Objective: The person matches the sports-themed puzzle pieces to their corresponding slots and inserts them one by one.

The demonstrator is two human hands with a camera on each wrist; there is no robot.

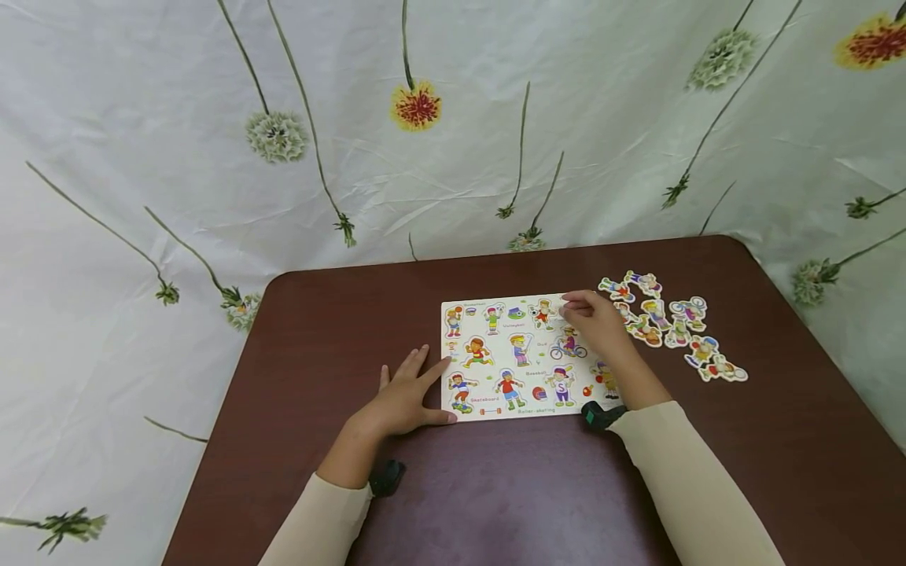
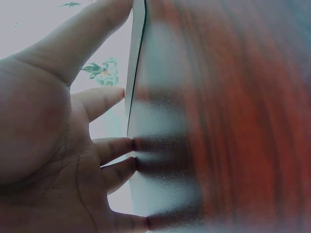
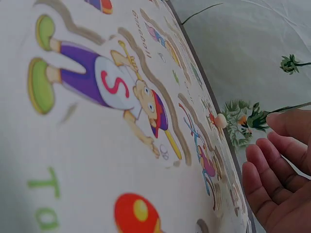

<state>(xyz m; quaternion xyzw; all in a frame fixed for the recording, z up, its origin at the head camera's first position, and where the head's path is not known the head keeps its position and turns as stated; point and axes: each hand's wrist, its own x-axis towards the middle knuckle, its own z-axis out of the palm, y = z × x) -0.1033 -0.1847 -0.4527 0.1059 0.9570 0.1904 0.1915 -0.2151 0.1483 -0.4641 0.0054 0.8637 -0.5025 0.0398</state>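
A creased white cloth [image 1: 156,94] hangs behind the dark brown table [image 1: 318,330], whose far corners are rounded. Long-stemmed flowers are printed across it — pale dandelion puffs [image 1: 276,137] and yellow blooms [image 1: 415,105] with red middles.

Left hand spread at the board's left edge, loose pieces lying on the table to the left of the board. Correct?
Not quite: the loose pieces lie on the table to the right of the board; the head view shows it. The left hand is spread at the board's left edge, as you say.
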